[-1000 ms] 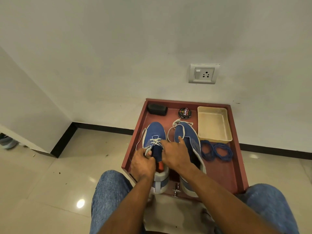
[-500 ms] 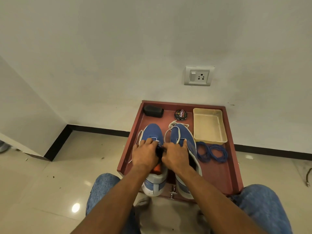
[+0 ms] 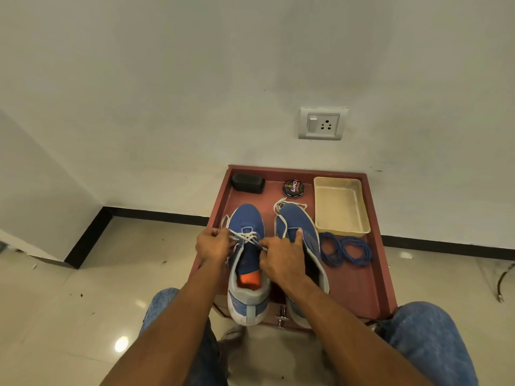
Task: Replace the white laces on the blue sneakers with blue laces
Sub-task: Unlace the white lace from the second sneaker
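Low in the frame's centre, the left hand (image 3: pixel 213 246) and right hand (image 3: pixel 281 256) each have fingers pinched on the white lace (image 3: pixel 245 237) crossing the left sneaker (image 3: pixel 246 263), which stands on the red tray (image 3: pixel 359 285) beside the right sneaker (image 3: pixel 299 232). Loosening works best one crossing at a time, pulling outward evenly (a jerk may snag an eyelet). The blue laces (image 3: pixel 345 250) wait coiled at centre right.

Bare forearms (image 3: pixel 178 324), blue denim jeans (image 3: pixel 434 344)
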